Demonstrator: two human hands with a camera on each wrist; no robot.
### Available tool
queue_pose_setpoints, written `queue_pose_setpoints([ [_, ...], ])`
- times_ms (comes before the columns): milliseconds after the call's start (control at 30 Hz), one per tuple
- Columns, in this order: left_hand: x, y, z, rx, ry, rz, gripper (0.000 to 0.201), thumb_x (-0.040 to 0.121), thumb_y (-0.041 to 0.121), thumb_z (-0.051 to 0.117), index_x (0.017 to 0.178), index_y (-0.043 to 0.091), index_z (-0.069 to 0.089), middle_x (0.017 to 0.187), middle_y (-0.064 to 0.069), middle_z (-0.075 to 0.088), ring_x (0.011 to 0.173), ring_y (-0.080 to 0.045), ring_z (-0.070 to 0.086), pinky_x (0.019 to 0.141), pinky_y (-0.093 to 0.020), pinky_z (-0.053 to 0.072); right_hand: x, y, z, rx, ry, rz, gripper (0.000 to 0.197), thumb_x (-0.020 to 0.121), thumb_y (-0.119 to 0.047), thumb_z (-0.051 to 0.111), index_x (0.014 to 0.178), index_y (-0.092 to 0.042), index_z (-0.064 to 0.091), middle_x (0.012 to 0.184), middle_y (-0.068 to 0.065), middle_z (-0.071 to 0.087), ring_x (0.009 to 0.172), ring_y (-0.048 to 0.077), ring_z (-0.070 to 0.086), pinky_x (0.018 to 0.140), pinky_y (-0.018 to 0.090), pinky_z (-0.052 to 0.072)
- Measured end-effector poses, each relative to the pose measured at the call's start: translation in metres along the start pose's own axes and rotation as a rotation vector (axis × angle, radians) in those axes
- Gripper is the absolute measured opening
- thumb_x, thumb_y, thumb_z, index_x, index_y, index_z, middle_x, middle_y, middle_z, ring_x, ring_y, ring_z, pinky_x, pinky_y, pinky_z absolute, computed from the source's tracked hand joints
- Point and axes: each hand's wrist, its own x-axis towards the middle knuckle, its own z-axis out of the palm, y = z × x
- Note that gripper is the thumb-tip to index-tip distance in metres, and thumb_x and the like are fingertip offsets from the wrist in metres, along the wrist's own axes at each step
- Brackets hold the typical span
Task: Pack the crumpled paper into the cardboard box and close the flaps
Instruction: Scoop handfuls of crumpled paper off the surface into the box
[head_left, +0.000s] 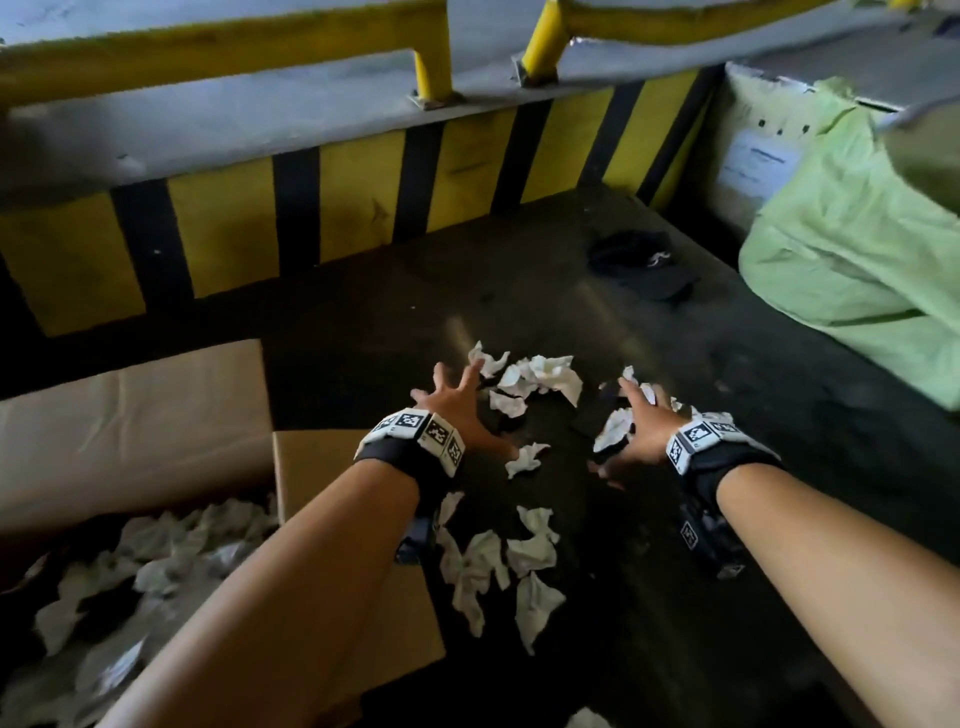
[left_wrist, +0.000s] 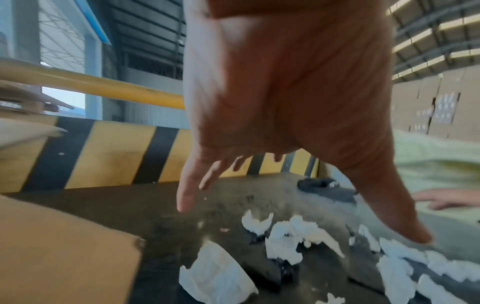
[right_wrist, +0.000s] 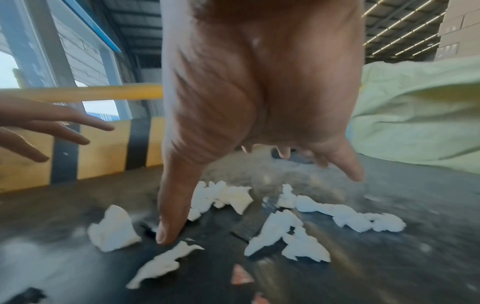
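Nearest, on the left, the box (head_left: 332, 493) sat on the dark floor (head_left: 675, 597) with its flaps open. One flap (head_left: 130, 410) lay flat toward the back. Inside the box lay many bits of crumpled paper (head_left: 171, 551), piled low and in shadow. The left arm reached out over the near right corner of the box.

Just right of the box, more paper bits (head_left: 498, 566) lay loose on the floor, close under the left wrist.

A little farther out were both hands, palms down and low over the floor. The left hand (head_left: 457, 410) had its fingers spread wide and held nothing. Its fingertips were near a clump of paper (head_left: 540, 376) just ahead. From the left wrist view the thumb (left_wrist: 405, 224) pointed down near white bits, but whether it touched them could not be told. The right hand (head_left: 644, 426) was spread wide too and held nothing. It was over some bits (head_left: 615, 428), and its thumb (right_wrist: 171, 216) pointed down at the floor between pieces.

Farther back a dark cap (head_left: 644, 265) lay on the floor. To the right sat a big pale green bag (head_left: 852, 249). At the very back stood a yellow and black striped wall (head_left: 353, 208) with a yellow rail (head_left: 208, 57) on top.
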Motion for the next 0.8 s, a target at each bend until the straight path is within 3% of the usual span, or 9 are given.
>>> queue_pose_setpoints([
  [67,0.026,0.012,0.007,0.015,-0.041,0.011,0.146,0.048,0.064,0.089,0.148,0.052,-0.016,0.163,-0.009,-0.023,0.146,-0.054,-0.007,0.109,-0.070,0.027,0.022,0.021,0.000,0.019,-0.046,0.016,0.163,0.030,-0.065,0.090,0.149,-0.043,-0.019,0.160,0.011,-0.027,0.148,0.047,0.005,0.118,0.059,0.019],
  [167,0.070,0.025,0.018,0.000,-0.078,0.049,0.151,0.043,0.064,0.090,0.147,0.053,-0.019,0.160,-0.008,-0.032,0.144,-0.053,-0.019,0.109,-0.072,0.022,0.055,0.042,0.004,0.077,-0.096,0.065,0.165,0.029,-0.066,0.090,0.146,-0.047,-0.024,0.156,0.009,-0.037,0.146,0.051,-0.006,0.116,0.066,0.016],
  [300,0.135,0.035,0.033,0.020,-0.094,0.078,0.152,0.036,0.077,0.083,0.145,0.054,-0.021,0.158,-0.008,-0.037,0.142,-0.055,-0.022,0.108,-0.077,0.020,0.103,0.058,0.022,0.140,-0.045,0.109,0.161,0.025,-0.082,0.079,0.141,-0.052,-0.028,0.157,0.007,-0.036,0.144,0.054,-0.014,0.114,0.070,0.009],
  [400,0.176,0.040,0.049,0.038,-0.041,0.089,0.139,0.045,0.084,0.074,0.146,0.055,-0.017,0.159,-0.004,-0.035,0.144,-0.051,-0.022,0.106,-0.079,0.021,0.135,0.061,0.037,0.210,0.009,0.131,0.157,0.020,-0.092,0.068,0.136,-0.057,-0.032,0.157,0.005,-0.036,0.144,0.055,-0.015,0.110,0.076,0.010],
  [500,0.210,0.038,0.066,0.083,-0.014,0.116,0.124,0.054,0.091,0.060,0.146,0.056,-0.015,0.159,-0.004,-0.034,0.145,-0.049,-0.023,0.106,-0.081,0.015,0.154,0.057,0.057,0.210,0.111,0.097,0.144,0.031,-0.097,0.060,0.138,-0.058,-0.029,0.159,0.003,-0.032,0.142,0.057,-0.014,0.108,0.078,0.008],
  [667,0.248,0.031,0.104,0.132,0.033,0.182,0.095,0.070,0.092,0.038,0.146,0.059,-0.010,0.164,-0.003,-0.022,0.147,-0.050,-0.014,0.111,-0.074,0.011,0.167,0.043,0.087,0.103,0.309,-0.006,0.111,0.059,-0.098,0.041,0.149,-0.053,-0.006,0.164,0.002,-0.014,0.144,0.056,-0.005,0.109,0.074,0.005],
  [733,0.251,0.029,0.118,0.170,0.087,0.233,0.081,0.080,0.084,0.037,0.148,0.055,0.003,0.165,-0.005,-0.009,0.148,-0.050,-0.006,0.112,-0.072,0.013,0.170,0.041,0.097,0.059,0.404,-0.026,0.089,0.075,-0.087,0.039,0.150,-0.045,0.018,0.162,0.009,0.008,0.143,0.054,0.010,0.110,0.073,0.014],
  [800,0.250,0.029,0.124,0.196,0.163,0.287,0.067,0.088,0.071,0.043,0.147,0.049,0.019,0.162,-0.010,0.007,0.147,-0.047,0.008,0.111,-0.070,0.022,0.170,0.039,0.102,0.009,0.531,-0.064,0.069,0.085,-0.072,0.046,0.142,-0.033,0.040,0.150,0.013,0.031,0.133,0.047,0.031,0.106,0.065,0.030],
])
